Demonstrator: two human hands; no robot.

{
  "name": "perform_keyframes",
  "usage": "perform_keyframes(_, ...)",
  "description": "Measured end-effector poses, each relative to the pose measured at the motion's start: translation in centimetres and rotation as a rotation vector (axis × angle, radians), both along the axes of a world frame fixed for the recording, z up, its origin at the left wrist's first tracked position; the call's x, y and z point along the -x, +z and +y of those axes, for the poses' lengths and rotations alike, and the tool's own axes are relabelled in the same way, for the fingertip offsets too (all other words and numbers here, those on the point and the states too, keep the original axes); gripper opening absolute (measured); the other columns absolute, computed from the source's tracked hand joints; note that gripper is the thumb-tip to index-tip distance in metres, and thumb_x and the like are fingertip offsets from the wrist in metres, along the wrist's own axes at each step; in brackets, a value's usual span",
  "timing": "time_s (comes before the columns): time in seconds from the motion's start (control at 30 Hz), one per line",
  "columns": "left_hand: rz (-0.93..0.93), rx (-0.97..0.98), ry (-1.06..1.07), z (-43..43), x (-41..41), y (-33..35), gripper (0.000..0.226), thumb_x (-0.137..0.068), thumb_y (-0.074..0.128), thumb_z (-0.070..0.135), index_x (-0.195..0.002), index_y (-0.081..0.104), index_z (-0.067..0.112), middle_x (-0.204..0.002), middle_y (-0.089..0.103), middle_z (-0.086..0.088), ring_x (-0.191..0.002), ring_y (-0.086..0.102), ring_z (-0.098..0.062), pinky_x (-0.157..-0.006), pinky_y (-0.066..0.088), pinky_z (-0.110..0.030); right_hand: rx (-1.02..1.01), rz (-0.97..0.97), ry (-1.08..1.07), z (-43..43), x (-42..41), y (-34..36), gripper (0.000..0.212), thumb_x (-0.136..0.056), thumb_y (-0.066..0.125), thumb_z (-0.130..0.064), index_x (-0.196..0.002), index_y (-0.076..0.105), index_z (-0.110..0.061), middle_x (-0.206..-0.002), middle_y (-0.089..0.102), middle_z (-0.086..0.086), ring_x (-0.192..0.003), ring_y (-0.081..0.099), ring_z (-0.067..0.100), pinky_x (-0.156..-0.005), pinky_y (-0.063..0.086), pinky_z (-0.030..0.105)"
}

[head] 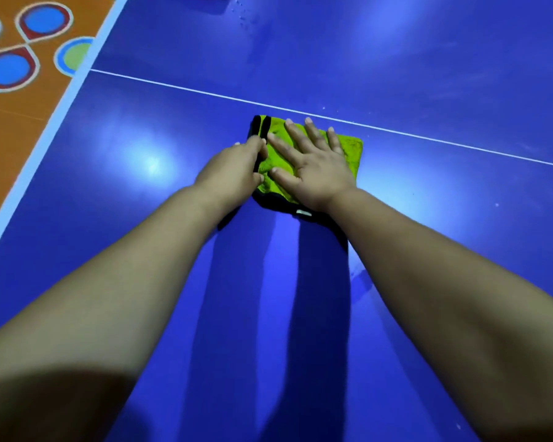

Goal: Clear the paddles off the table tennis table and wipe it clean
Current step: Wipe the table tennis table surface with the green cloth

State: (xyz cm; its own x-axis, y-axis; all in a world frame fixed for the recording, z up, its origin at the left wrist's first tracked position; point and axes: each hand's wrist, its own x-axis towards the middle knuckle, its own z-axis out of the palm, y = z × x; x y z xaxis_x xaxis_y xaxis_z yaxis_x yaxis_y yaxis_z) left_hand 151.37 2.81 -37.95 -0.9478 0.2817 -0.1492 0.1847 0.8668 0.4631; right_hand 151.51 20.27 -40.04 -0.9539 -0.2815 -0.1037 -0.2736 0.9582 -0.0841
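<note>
Head: cloth (351, 151) half-hidden under right hand (313, 167)

Under the spread fingers (315, 132) of the right hand (313, 167), the cloth (353, 154) is seen as lime-green fluffy pile, matt and nubbly, hemmed in smoother black binding (275, 204). Around the fingers, the table top (428, 74) is shown as smooth, glossy blue board with lamp glare mirrored in it. Far left of the fingers, the floor (13, 129) is finished in duller orange paint.
</note>
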Motion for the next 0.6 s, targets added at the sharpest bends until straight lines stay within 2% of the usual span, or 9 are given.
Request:
perform_keyframes(0.03,0.003,0.002,0.017,0.7,1.0,0.1,0.037,-0.085,0.059,0.018,-0.119,0.044,0.02,-0.125,0.056,-0.011,-0.111,0.051,-0.032,-0.08,0.04,-0.033,0.005,0.003,-0.001,0.5,1.3,0.0,0.061,-0.094,0.03,-0.064,-0.149,0.011,-0.049,-0.162,0.005,-0.009,-0.15,-0.003,0.02,-0.119,-0.005,0.048)
perform_keyframes(0.1,0.012,0.017,0.018,2.0,2.9,-0.1,0.047,-0.087,0.056,0.015,-0.131,0.04,0.02,-0.131,0.051,-0.012,-0.12,0.045,-0.033,-0.087,0.038,-0.035,0.007,0.005,0.004,1.5,3.4,0.0,0.061,-0.093,0.03,-0.065,-0.149,0.011,-0.049,-0.162,0.005,-0.009,-0.15,-0.003,0.02,-0.119,-0.005,0.048)
perform_keyframes(0.2,-0.009,0.087,-0.004,3.2,4.8,-0.8,0.06,-0.091,0.052,0.015,-0.146,0.027,0.023,-0.153,0.024,-0.01,-0.14,0.021,-0.033,-0.11,0.022,-0.038,0.015,-0.001,0.002,2.4,5.1,0.0,0.061,-0.093,0.029,-0.066,-0.149,0.012,-0.049,-0.162,0.006,-0.009,-0.15,-0.002,0.021,-0.119,-0.005,0.049)
perform_keyframes(0.27,-0.037,0.132,-0.002,3.1,5.0,-1.4,0.061,-0.093,0.05,0.019,-0.147,0.023,0.028,-0.157,0.011,-0.008,-0.143,0.01,-0.033,-0.116,0.012,-0.039,0.004,-0.006,0.001,2.4,5.0,0.1,0.061,-0.093,0.028,-0.066,-0.149,0.011,-0.049,-0.163,0.005,-0.008,-0.15,-0.002,0.022,-0.119,-0.004,0.05)
perform_keyframes(0.4,0.006,0.173,-0.021,2.9,3.4,-1.1,0.058,-0.094,0.048,0.02,-0.147,0.025,0.03,-0.157,0.011,-0.004,-0.143,0.009,-0.03,-0.116,0.008,-0.037,-0.013,-0.015,-0.025,2.3,3.3,0.3,0.062,-0.093,0.025,-0.068,-0.15,0.009,-0.048,-0.163,0.002,-0.007,-0.149,-0.005,0.024,-0.118,-0.004,0.052)
perform_keyframes(0.6,0.077,0.177,-0.194,3.4,-3.3,-0.4,0.057,-0.095,0.041,0.007,-0.148,0.02,0.013,-0.157,0.013,-0.005,-0.144,0.009,-0.019,-0.116,0.005,-0.03,-0.011,-0.02,-0.046,2.5,-3.8,0.6,0.064,-0.092,0.025,-0.068,-0.15,0.008,-0.048,-0.163,0.0,-0.005,-0.149,-0.007,0.026,-0.117,-0.006,0.054)
